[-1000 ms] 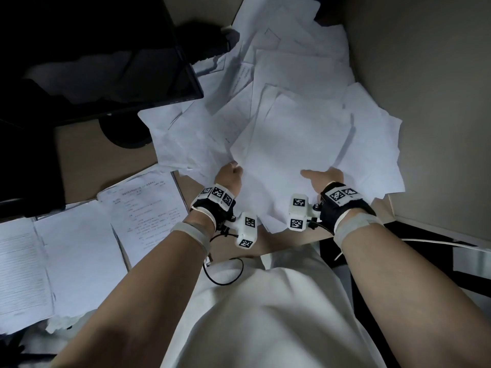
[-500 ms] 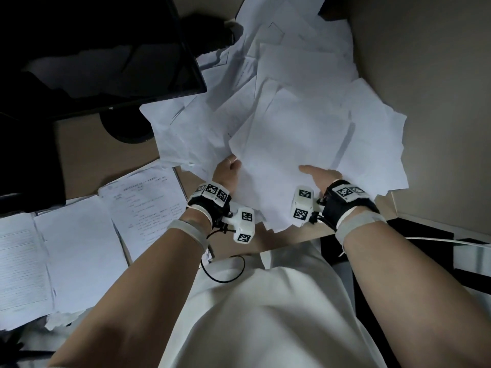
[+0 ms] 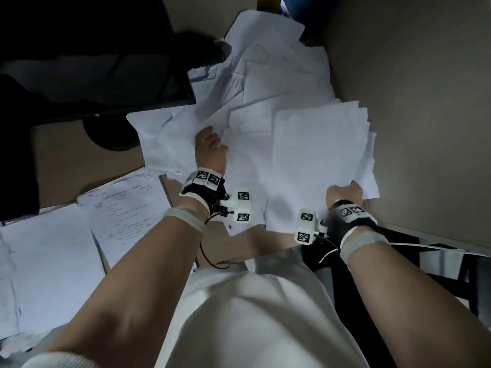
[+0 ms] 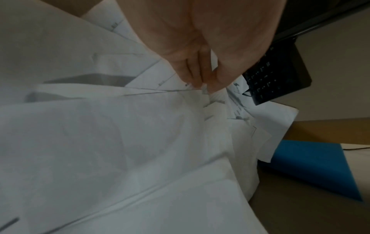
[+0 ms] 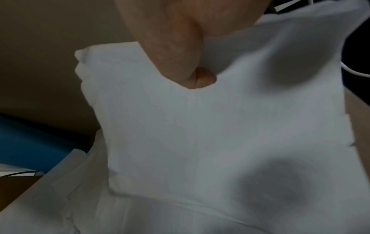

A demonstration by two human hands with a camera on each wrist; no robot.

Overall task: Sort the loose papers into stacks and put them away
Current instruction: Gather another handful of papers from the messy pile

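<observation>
The right hand (image 3: 344,193) grips the near edge of a sheaf (image 3: 318,160). The left hand (image 3: 211,152) pinches sheets in the loose pile (image 3: 265,83) covering the worktop (image 3: 61,158) beside a monitor (image 3: 93,57).

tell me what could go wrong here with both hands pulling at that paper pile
1. The right hand grips the gathered stack only at its near corner, and its far edges are fanned, so sheets may slide out.
2. The left hand pinches sheets in the loose pile; they already look creased and could crumple or tear.
3. The pile lies against the keyboard and blue folder, so dragging could shift those.
</observation>
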